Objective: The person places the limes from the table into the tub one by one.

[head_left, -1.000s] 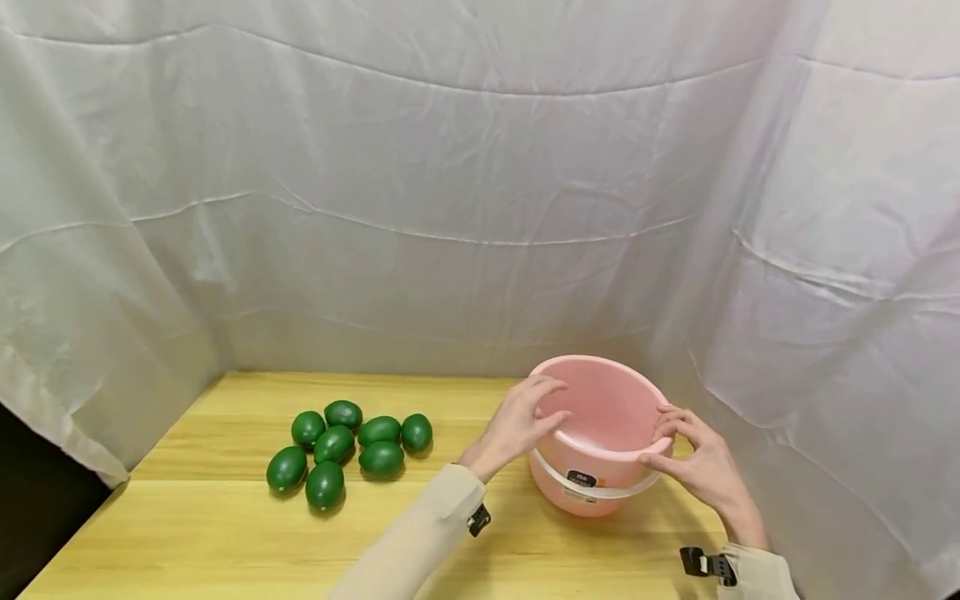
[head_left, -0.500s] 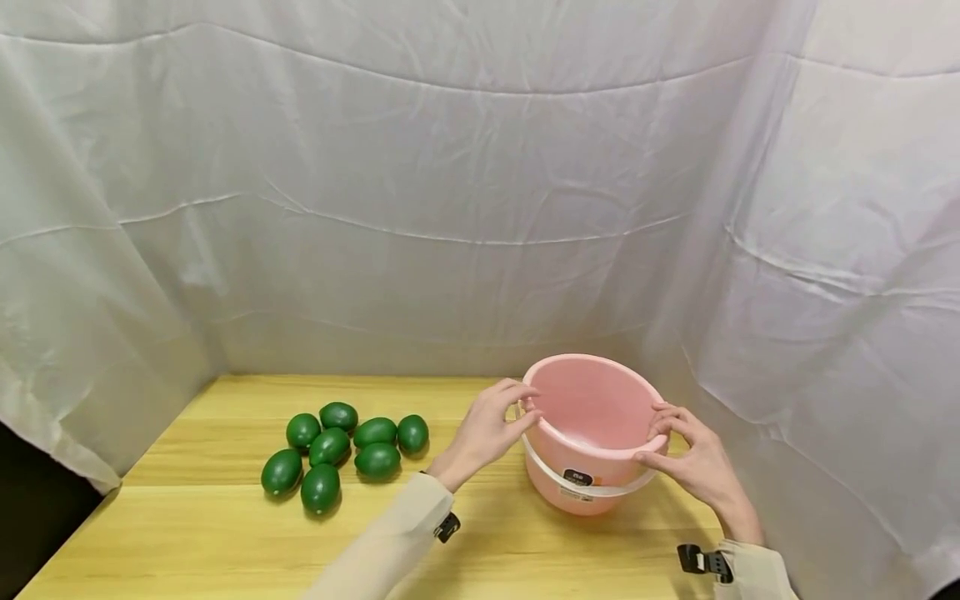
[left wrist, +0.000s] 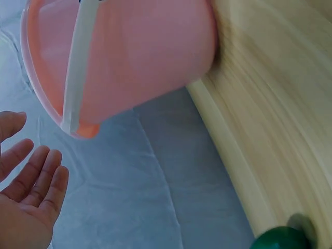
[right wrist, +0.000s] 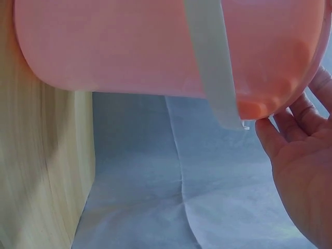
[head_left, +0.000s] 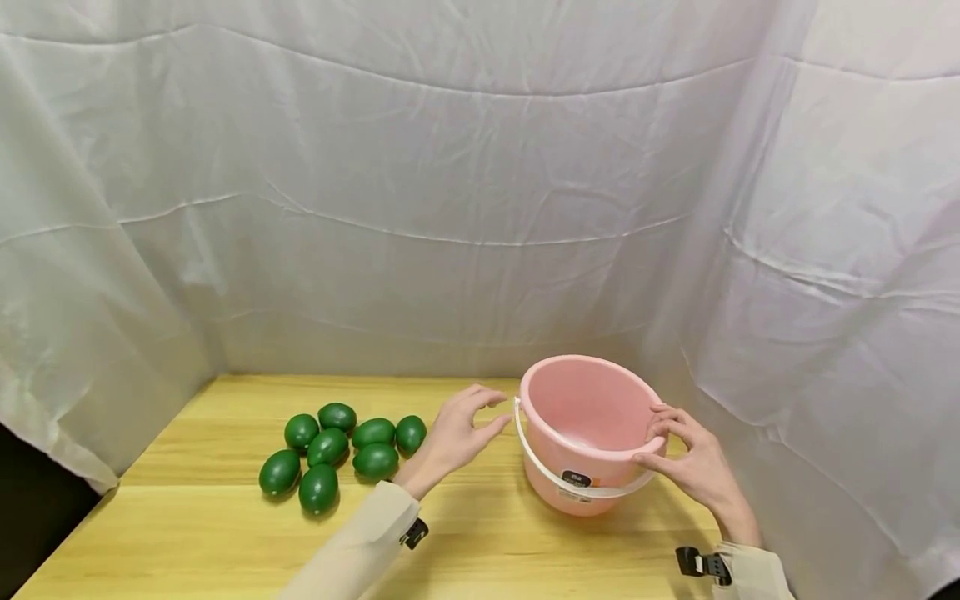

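Note:
A pink plastic bucket (head_left: 558,454) with a white handle (head_left: 551,477) stands upright at the right of the wooden table. My right hand (head_left: 696,462) grips its right rim, thumb on the outside and fingers over the edge; part of those fingers is hidden. In the right wrist view the thumb of the right hand (right wrist: 303,161) touches just below the rim, beside the handle's end. My left hand (head_left: 453,433) is off the bucket, a little left of its rim, fingers apart and holding nothing. In the left wrist view the left hand's fingers (left wrist: 39,181) are spread below the handle's end.
Several dark green, avocado-like fruits (head_left: 327,447) lie in a loose group on the left of the table (head_left: 187,542). A pale grey curtain (head_left: 420,283) hangs behind and on both sides, close to the bucket on the right.
My left hand has let go of the bucket's left rim and moved left, toward the green fruits. The right hand keeps its grip, and the bucket has hardly moved.

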The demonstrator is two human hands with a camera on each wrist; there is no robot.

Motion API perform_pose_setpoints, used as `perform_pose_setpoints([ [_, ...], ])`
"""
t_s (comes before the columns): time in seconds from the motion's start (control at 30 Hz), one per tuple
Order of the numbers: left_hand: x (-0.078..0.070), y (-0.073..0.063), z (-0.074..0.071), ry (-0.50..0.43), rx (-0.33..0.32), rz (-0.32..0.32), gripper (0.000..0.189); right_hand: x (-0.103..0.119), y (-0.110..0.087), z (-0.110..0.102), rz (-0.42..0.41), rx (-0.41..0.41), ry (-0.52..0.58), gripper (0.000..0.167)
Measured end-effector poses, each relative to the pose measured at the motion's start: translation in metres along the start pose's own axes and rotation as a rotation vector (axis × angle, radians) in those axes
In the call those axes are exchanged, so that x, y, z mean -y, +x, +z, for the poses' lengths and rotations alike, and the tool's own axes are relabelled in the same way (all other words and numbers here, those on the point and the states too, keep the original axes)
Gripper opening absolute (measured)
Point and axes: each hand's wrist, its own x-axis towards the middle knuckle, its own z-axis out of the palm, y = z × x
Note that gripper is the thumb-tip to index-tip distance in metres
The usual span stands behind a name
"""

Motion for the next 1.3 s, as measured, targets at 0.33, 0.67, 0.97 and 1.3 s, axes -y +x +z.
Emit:
perform_pose_setpoints([
  [0.33,0.024,-0.021,-0.019,0.049,-0.045,-0.015,0.025,-0.001,0.000,0.001,0.022,0.001,-0.013,0.031],
  [0.67,0.035,-0.039,-0.036,0.069,-0.010,-0.087,0.024,-0.001,0.000,0.002,0.009,-0.008,-0.002,0.033],
  [0.97,0.050,-0.062,-0.051,0.092,-0.025,-0.139,0.026,0.001,0.000,0.001,0.005,-0.012,0.002,0.031],
  [1.3,0.067,-0.083,-0.068,0.106,-0.006,-0.230,0.028,0.000,-0.001,0.001,0.017,0.003,0.002,0.031],
])
